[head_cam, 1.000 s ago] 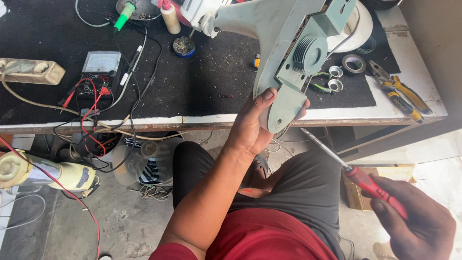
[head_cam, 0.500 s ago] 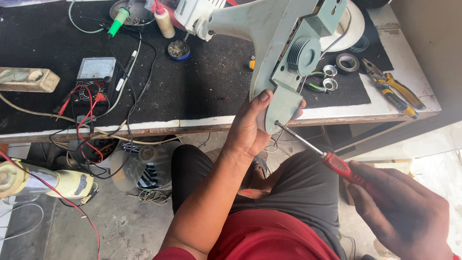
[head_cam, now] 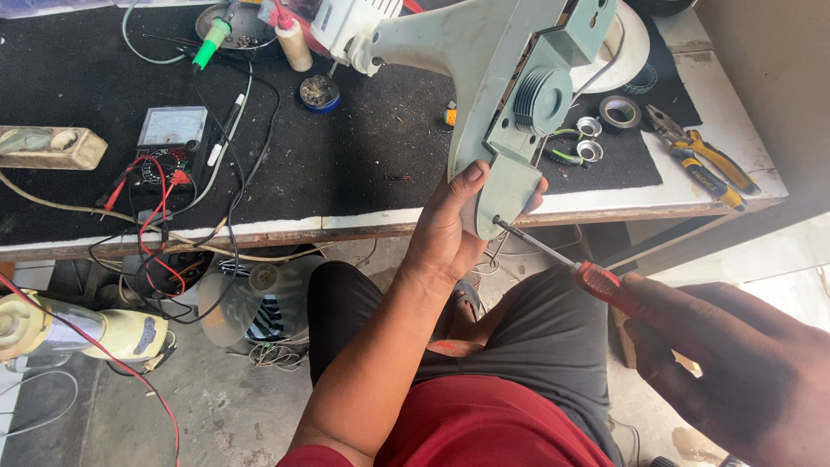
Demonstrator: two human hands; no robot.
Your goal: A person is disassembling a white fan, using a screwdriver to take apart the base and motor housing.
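two hands work on one pale grey-green plastic housing (head_cam: 501,78) that leans over the near edge of the surface (head_cam: 363,216). the left hand (head_cam: 450,229) has its fingers clenched around the housing's narrow lower end, thumb (head_cam: 467,177) pressed against its left side, at about 6 o'clock from the round ribbed part (head_cam: 540,95) set in its back. the right hand (head_cam: 735,363), at 4 o'clock from the housing, has its fingers wrapped around the red handle of a screwdriver (head_cam: 596,281); the metal shaft slants up toward 10 o'clock and its tip touches the housing's lower end just beside the left hand.

on the black mat, at 9 o'clock from the housing, lies an analogue meter (head_cam: 171,130) with red and black leads (head_cam: 147,199) trailing over the surface edge. a small round tin (head_cam: 320,91) sits between the meter and the housing. at 3 o'clock lie a roll of dark tape (head_cam: 619,112) and yellow-handled pliers (head_cam: 700,160), well apart from the hands. a yellow appliance (head_cam: 78,333) lies on the floor at 8 o'clock.
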